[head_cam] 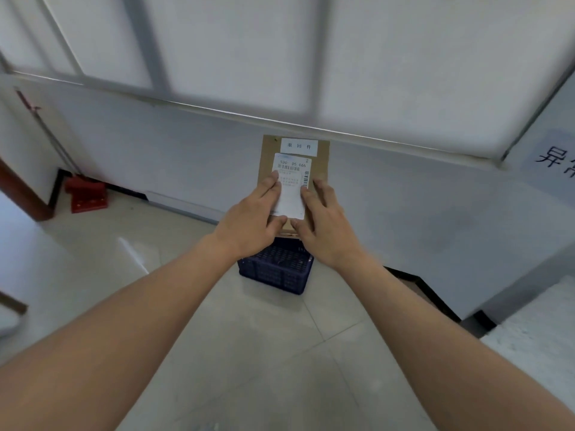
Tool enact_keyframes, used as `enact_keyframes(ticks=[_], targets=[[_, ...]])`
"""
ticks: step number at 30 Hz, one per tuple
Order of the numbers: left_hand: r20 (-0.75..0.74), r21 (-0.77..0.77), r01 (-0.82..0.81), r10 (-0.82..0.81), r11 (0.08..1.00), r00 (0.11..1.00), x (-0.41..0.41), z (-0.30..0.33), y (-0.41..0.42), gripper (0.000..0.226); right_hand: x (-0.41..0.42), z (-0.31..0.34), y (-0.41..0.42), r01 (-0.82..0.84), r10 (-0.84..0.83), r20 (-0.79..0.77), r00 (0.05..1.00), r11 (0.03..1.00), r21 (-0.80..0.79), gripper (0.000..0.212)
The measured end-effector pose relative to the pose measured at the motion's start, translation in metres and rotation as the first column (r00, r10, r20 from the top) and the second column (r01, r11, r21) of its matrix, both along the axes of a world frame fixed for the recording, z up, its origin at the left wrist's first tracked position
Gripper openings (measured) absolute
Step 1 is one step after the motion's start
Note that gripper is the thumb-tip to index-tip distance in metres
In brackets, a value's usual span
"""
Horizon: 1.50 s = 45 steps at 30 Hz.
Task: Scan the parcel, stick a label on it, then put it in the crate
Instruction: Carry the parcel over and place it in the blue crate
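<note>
A flat brown cardboard parcel is held up in front of me above a dark blue slatted crate that stands on the floor by the wall. The parcel carries a white shipping label with barcodes and a smaller white sticker near its top edge. My left hand grips the parcel's lower left, fingers laid over the shipping label. My right hand holds its lower right side, fingers spread on the cardboard. The parcel's lower edge is hidden behind my hands.
A red dustpan with a long handle leans in the left corner. A white wall with frosted windows runs behind the crate. A sign with dark characters hangs at the right, above a white ledge. The floor is pale tile.
</note>
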State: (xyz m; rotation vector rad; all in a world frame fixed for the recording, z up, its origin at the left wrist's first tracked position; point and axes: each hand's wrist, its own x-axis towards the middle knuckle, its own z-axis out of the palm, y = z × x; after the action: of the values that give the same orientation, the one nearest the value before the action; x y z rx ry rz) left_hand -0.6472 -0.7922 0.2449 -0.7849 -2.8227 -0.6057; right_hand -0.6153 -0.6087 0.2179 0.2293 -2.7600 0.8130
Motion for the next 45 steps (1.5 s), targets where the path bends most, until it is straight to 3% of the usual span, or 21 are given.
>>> enact_keyframes(ticks=[13,24,35,45], targets=[[0.175,0.068,0.128,-0.138,0.989,0.975,-0.197,-0.08,-0.108,0.077,-0.161,-0.067,-0.12,0.139,-0.149,0.169,0.974,0.988,0.069,0.064],[0.362,0.086,0.18,-0.199,0.98,0.911,-0.316,-0.159,-0.153,0.077,-0.264,-0.143,-0.174,0.251,-0.242,0.327,0.914,0.968,0.016,0.063],[0.518,0.089,0.092,-0.125,0.992,0.846,-0.444,-0.309,-0.137,0.079,-0.385,-0.287,-0.167,0.368,-0.253,0.475,0.843,0.915,-0.166,0.069],[0.617,0.043,0.112,-0.115,0.993,0.778,-0.52,-0.458,-0.116,0.077,-0.463,-0.432,-0.149,0.466,-0.282,0.585,0.76,0.864,-0.19,0.074]])
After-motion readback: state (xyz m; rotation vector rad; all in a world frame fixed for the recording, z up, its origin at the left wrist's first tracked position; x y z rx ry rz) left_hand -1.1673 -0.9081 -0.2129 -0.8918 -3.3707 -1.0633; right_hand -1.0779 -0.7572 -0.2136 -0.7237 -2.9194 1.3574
